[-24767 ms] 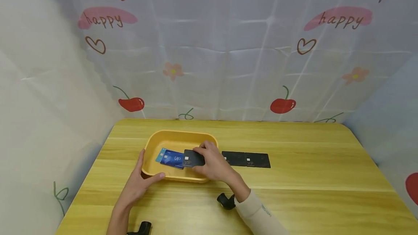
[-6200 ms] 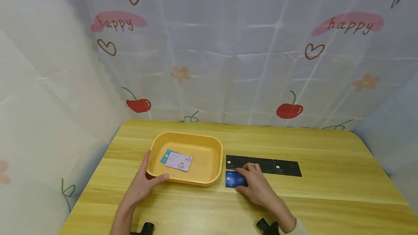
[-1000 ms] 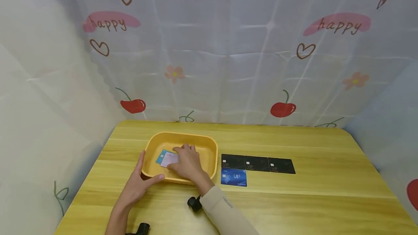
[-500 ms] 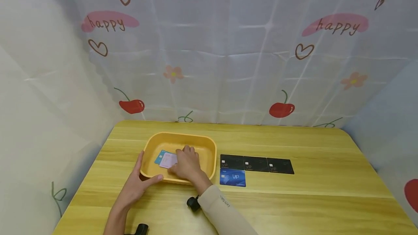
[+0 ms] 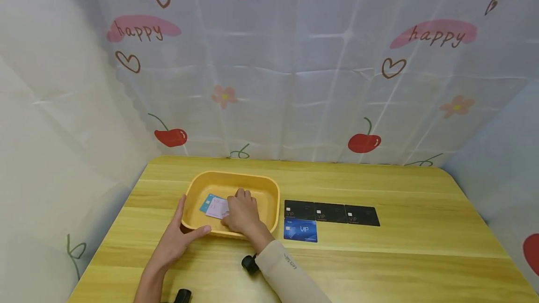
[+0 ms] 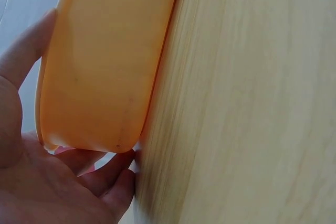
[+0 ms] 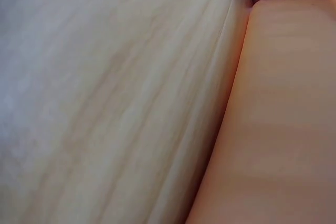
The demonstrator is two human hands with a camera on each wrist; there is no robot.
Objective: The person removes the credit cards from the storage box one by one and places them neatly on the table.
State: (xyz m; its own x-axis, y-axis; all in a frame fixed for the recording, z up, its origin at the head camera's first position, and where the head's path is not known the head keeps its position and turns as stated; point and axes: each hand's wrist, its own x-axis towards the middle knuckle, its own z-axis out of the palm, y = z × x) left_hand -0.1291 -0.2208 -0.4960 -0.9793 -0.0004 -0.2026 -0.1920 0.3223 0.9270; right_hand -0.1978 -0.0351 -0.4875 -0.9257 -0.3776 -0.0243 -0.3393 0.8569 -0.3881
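A yellow plastic bin [image 5: 271,200] stands on the left half of the table. My left hand [image 5: 174,235] grips its left end, thumb over the front rim and fingers round the far side; the left wrist view shows the bin's outer wall [image 6: 105,66] between thumb and fingers. Inside the bin lies a pink VIP card [image 5: 216,208], partly over a light-blue card [image 5: 205,202]. Reaching in over the front rim, my right hand [image 5: 243,212] has its fingers curled at the pink card's right part and pinches it; the fingertips are partly hidden.
Right of the bin three black VIP cards [image 5: 330,212] lie in a row. Below the leftmost is a blue VIP card [image 5: 301,230]. The wooden table [image 5: 400,265] ends at a patterned curtain [image 5: 294,106]. Both wrists carry black camera mounts [image 5: 250,263].
Earlier, black and blue cards left the bin for the table. In the last second my right fingers curl in more at the pink card; my left hand keeps its grip on the bin.
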